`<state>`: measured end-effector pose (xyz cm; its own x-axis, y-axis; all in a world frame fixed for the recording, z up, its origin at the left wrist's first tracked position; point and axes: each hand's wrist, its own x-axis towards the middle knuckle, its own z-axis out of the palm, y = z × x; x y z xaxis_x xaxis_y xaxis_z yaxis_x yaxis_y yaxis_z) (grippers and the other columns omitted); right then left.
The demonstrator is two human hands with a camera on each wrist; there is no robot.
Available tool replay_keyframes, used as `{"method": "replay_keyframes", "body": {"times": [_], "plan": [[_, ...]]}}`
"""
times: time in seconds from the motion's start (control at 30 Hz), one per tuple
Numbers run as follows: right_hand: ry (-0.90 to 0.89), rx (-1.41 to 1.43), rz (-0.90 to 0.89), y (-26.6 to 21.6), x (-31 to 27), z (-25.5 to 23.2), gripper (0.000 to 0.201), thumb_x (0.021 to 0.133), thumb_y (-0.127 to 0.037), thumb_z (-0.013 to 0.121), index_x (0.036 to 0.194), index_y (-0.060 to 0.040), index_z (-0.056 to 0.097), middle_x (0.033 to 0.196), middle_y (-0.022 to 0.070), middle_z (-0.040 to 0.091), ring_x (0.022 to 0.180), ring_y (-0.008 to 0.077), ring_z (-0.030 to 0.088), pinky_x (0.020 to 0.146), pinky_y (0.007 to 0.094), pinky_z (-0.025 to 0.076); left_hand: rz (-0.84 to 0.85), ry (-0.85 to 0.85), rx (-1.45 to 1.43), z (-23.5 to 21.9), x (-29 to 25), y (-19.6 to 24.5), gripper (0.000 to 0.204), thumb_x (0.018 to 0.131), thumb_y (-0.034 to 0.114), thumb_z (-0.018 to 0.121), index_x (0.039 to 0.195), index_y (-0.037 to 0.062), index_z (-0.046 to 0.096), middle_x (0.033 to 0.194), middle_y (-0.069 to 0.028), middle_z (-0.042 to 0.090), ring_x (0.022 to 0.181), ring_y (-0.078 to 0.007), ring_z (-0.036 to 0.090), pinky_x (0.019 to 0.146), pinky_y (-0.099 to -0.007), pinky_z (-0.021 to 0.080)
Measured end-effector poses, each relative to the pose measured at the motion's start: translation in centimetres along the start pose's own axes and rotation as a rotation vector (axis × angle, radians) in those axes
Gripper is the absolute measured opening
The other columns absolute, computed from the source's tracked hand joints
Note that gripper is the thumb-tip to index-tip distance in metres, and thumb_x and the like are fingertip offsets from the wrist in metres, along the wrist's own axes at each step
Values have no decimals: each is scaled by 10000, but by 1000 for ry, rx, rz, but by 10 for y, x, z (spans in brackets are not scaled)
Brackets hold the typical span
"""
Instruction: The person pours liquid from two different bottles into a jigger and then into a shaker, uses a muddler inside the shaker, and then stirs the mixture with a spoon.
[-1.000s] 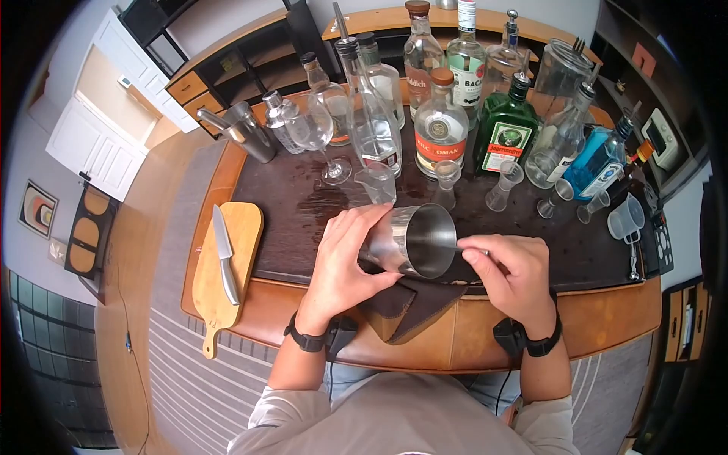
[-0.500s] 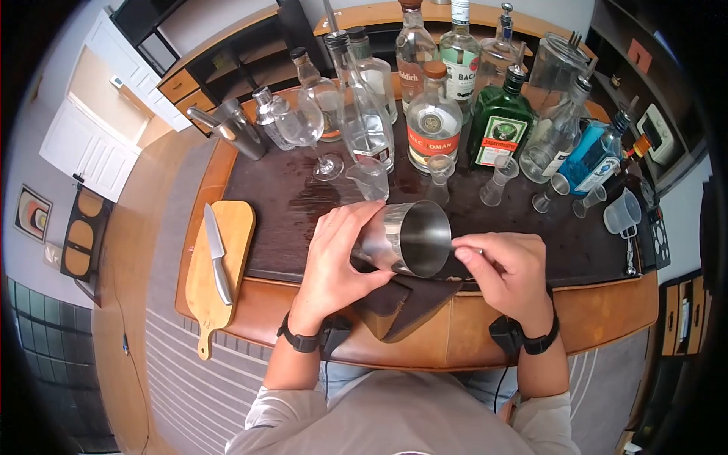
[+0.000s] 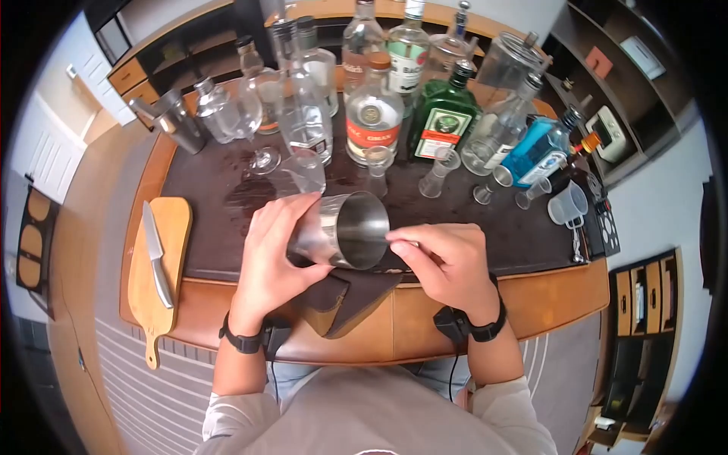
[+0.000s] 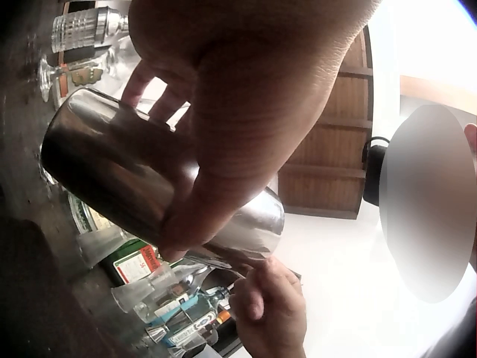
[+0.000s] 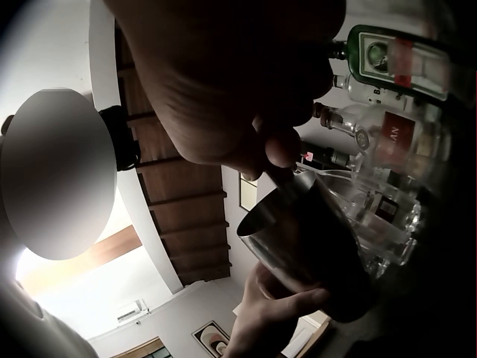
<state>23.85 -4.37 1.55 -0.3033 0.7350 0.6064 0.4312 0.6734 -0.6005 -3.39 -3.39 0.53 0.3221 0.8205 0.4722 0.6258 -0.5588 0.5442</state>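
A steel shaker cup [image 3: 324,232] is tilted in the head view, its mouth toward the right. Around its side the left hand [image 3: 273,254] curls its fingers and thumb. At the rim, the right hand [image 3: 447,265] pinches a thin metal utensil that reaches into the cup; its far end is hidden inside. The left wrist view shows the cup [image 4: 112,160] under the left hand [image 4: 238,112]. From the right wrist view, the right hand [image 5: 223,97] is dark above the cup mouth, with the utensil [image 5: 280,176] at the fingertips.
Several bottles, among them a green one [image 3: 444,117], stand behind the cup, with a glass beaker [image 3: 303,173] and small jiggers [image 3: 438,174] in front of them. A knife [image 3: 157,258] lies on the cutting board [image 3: 180,227] at left. Below the cup is a brown cloth [image 3: 334,303].
The head view has turned, so the table, both hands and the cup appear farther left. The left hand still grips the cup and the right hand still pinches the utensil at its rim.
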Motion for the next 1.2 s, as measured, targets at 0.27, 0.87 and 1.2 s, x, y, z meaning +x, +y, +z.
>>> {"method": "replay_keyframes", "body": {"times": [0.27,0.87,1.2], "plan": [[-47,10,37,-2,1,-3,82,929,-89,797,990,-35,792,700,96,702,527,206,640,519,322,477,70,29,-7,0,0,-2,877,560,43,882,1393,58,609,1310,-129,677,1181,-346,641,1035,-460,463],[-14,-71,-15,-6,3,-4,87,904,-90,816,969,-40,788,709,92,717,555,220,681,528,321,500,62,16,-6,0,-1,-4,903,562,57,896,1415,58,601,1314,-131,668,1199,-348,622,1032,-452,458],[54,-139,-14,-4,5,3,61,920,-64,787,974,-36,785,678,81,698,535,196,653,528,296,478,58,24,-4,0,-1,-5,894,572,60,895,1418,60,606,1292,-124,669,1208,-345,616,1037,-438,452]]}}
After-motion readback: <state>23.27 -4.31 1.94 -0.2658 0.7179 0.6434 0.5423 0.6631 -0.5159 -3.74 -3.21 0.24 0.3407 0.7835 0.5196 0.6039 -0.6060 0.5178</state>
